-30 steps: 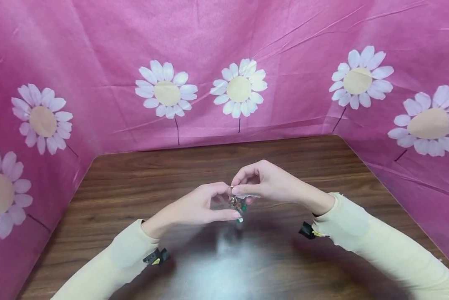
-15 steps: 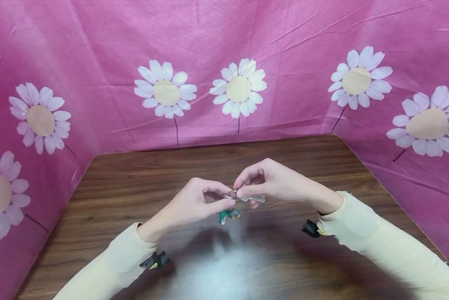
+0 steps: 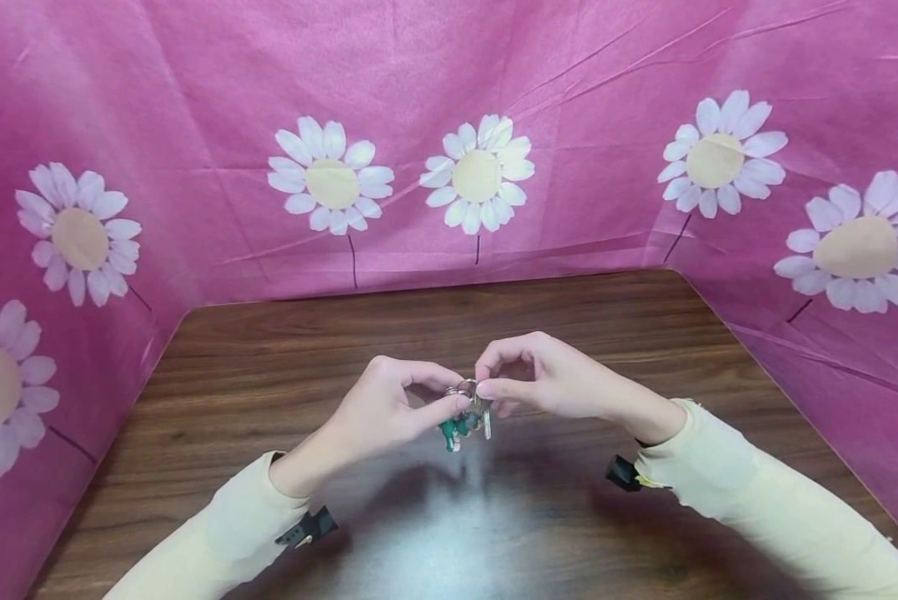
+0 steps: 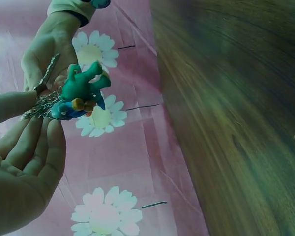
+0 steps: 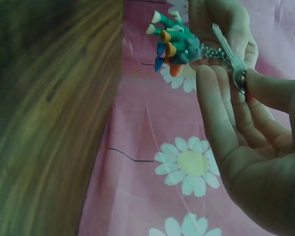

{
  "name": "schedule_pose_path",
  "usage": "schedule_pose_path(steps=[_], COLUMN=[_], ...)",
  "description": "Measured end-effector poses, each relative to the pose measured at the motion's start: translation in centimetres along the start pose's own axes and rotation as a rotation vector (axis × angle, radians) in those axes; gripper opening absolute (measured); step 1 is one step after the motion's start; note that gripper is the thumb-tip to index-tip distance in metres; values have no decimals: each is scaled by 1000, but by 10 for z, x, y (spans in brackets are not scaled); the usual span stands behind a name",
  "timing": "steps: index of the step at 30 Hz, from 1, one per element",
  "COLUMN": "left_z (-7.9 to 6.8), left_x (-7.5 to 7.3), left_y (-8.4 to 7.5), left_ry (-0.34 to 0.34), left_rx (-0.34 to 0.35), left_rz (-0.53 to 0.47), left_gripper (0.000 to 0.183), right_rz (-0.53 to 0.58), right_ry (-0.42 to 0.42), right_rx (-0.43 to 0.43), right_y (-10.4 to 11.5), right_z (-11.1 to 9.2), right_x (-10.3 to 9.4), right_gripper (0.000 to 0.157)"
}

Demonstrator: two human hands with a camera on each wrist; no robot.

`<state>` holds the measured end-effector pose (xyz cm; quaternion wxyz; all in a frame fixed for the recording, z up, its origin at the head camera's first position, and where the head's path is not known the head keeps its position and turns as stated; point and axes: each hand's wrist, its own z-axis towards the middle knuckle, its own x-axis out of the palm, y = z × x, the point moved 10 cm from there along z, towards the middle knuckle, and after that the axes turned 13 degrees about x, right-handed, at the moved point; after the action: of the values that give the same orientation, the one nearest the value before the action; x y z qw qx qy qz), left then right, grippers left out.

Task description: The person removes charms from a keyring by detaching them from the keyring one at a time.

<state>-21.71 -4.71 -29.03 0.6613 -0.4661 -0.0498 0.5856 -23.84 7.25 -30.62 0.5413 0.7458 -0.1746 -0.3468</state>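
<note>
I've got my left hand [image 3: 394,404] pinching the left side of the keyring [image 3: 467,381] and my right hand [image 3: 544,377] pinching the right, just by the key [image 3: 488,423]. Key's hanging down, toy charms [image 3: 449,434] dangling just left of it, all up above the surface [image 3: 298,342].

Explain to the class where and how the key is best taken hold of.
Probably pinch the key by its broad head, from the person's right, as the right hand appears to do. The head sits uppermost while the narrow blade hangs down, and the figurine charms and left hand crowd its left side.
</note>
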Motion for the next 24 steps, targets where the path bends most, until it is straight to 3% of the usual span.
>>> schedule_pose_path(steps=[11,18,24], left_z=[-2,-9,-13], left_x=[0,-2,-3], left_y=[5,11,13], left_ry=[37,32,29], left_rx=[-73,-134,-122], left_rz=[-48,-61,-122], left_gripper=[13,16,16], right_rz=[231,218,198], right_ry=[58,41,38], right_rx=[-4,10,-4], right_y=[-6,-8,-9], right_z=[3,4,4], right_x=[7,6,5], right_gripper=[12,13,11])
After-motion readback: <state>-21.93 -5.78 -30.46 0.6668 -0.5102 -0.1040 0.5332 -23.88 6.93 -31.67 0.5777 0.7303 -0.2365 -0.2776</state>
